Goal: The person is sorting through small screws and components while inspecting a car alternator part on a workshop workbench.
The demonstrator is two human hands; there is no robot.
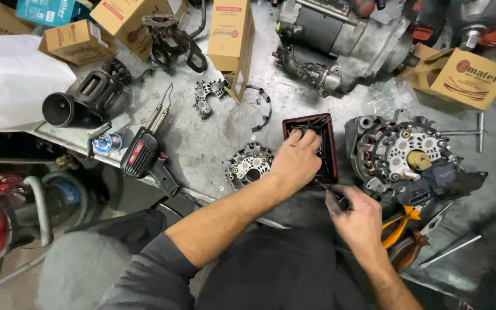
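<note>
Right hand [358, 218] sits closest, low by the person's lap, with its fingers pinched shut around a thin dark tool [329, 192]. The tool's tip points up toward the other hand. Just past the right hand lie orange-handled pliers [400, 225], and beyond them sits a big round alternator [409, 158] with its open back facing up.

Left hand [297, 159] rests on a small dark red tray [324, 146], with the fingers curled down into it, feeling for something small. I cannot tell if they have hold of anything yet. Beside that hand, on its thumb side, lies a round metal part with holes [250, 165]. Farther off the same way is a black and red soldering gun [143, 156].

To do this well, I think the left hand should keep the tray pressed flat on the grey table [202, 143] so it does not slide. The fingers should pick slowly, one small piece at a time. The right hand should keep its thin tool still and pointed away from the other hand's fingers.
</note>
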